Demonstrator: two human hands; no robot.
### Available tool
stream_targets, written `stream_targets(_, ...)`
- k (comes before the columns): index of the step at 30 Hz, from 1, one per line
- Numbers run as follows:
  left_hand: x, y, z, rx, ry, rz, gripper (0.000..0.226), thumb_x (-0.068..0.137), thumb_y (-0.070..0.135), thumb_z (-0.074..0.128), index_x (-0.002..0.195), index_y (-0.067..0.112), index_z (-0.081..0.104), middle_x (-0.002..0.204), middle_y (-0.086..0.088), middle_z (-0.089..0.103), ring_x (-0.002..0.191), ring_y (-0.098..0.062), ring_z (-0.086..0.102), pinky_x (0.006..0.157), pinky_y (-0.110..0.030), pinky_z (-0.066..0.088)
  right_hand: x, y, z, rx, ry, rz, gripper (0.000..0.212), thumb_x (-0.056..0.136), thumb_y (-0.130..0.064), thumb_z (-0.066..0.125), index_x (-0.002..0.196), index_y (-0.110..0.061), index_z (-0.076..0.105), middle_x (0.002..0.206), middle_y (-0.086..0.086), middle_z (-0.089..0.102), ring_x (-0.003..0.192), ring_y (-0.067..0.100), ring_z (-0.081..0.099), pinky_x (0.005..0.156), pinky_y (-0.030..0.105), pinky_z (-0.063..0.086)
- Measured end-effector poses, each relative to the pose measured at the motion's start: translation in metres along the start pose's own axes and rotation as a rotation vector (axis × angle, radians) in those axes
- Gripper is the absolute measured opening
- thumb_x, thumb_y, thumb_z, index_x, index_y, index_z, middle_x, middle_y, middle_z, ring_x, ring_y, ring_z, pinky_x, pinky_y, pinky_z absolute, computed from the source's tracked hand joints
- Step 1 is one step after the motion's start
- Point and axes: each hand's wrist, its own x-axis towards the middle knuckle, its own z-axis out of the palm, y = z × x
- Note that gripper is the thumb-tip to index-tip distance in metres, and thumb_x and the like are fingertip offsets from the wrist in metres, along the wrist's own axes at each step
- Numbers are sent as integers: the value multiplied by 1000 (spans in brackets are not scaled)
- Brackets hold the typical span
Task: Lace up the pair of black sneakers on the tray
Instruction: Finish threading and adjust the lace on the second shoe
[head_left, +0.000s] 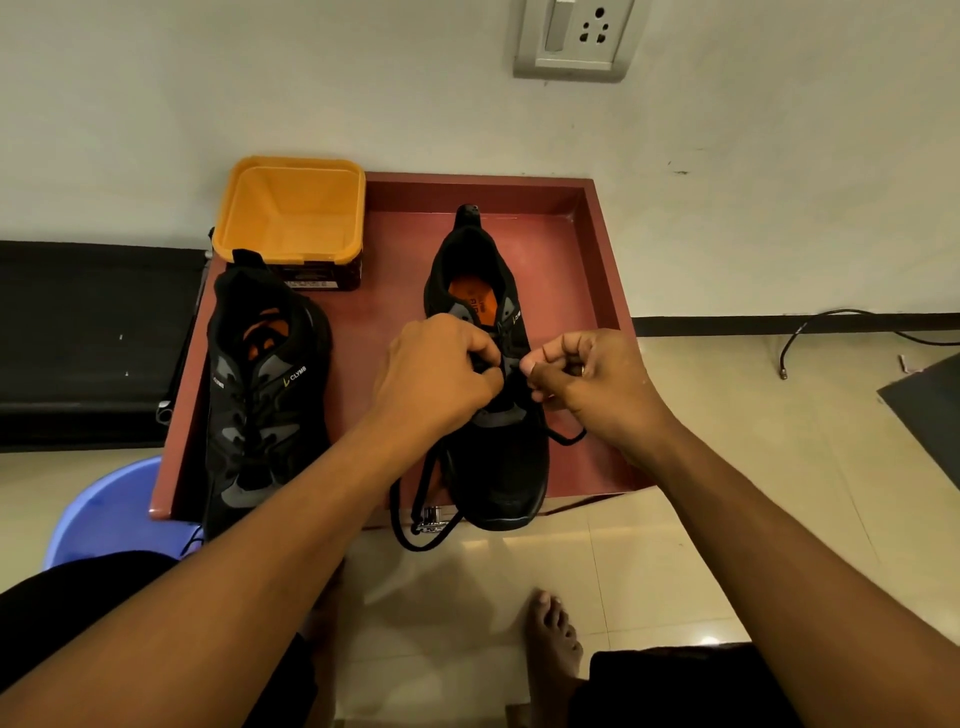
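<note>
Here the left hand and right hand both pinch the lace over the sneaker at the middle of the tray. The other sneaker reads "CLYMB".

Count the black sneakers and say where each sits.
2. The left sneaker lies along the tray's left side, near the yellow tub; the right sneaker sits mid-tray, where the left hand and right hand pinch its lace.

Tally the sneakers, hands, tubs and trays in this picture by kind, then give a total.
Black sneakers with grey panels: 2 (left sneaker, right sneaker)
Bare hands: 2 (left hand, right hand, each pinching the black lace of the right sneaker)
Orange square plastic tub: 1
Dark red tray: 1
Total: 6
</note>
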Motion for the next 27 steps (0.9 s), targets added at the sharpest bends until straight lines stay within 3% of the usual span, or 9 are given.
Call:
stream_targets(5,1,1,3,-18,-1,19,13,87,29,78,100,29,80,59,15,59,68,-11,62,67,-27,49,0,-9,9,-168,101,-72,5,92,-22,80,88,-20,78,75,-1,75,65,15,74,65,43,65)
stream_targets(9,-1,0,6,-78,25,8,13,88,26,78,101,27,80,55,9,60,58,-3,58,63,-24,45,2,-10,9,1,164,49,12,85,-22,87,87,-14,78,70,4,76,67,23,76,65,46,65)
stream_targets(13,-1,-1,4,-138,26,-2,8,87,26,81,94,26,80,55,9,59,56,-3,58,61,-23,46,-1,-6,11,-5,149,26,10,90,-27,82,87,-17,81,74,3,76,67,11,71,64,31,60)
stream_targets(17,0,0,4,-188,23,4,6,85,25,82,81,26,78,54,7,60,50,-3,54,55,-22,42,2,-13,3,39,94,49,25,91,-38,79,84,-14,80,75,5,77,75,22,76,73,40,65)
stream_targets(20,0,-1,13,-274,37,-2,18,83,19,80,68,24,71,53,8,54,48,-5,48,52,-30,42,7,-19,-3,-51,69,42,34,81,-47,86,82,-14,77,70,4,75,67,24,75,71,44,66)
stream_targets(23,0,-5,20,-420,48,-58,23,82,14,79,64,23,67,50,13,47,48,-3,40,52,-28,34,13,-22,-5,-39,27,56,33,79,-43,88,85,-13,76,69,6,75,62,23,75,75,48,65)
stream_targets(27,-1,-8,22,-623,46,-110,24,81,6,79,63,19,69,52,11,52,53,-7,44,57,-31,37,20,-24,-7,-52,-5,27,24,83,-30,88,86,-10,75,68,9,74,63,24,76,73,49,66)
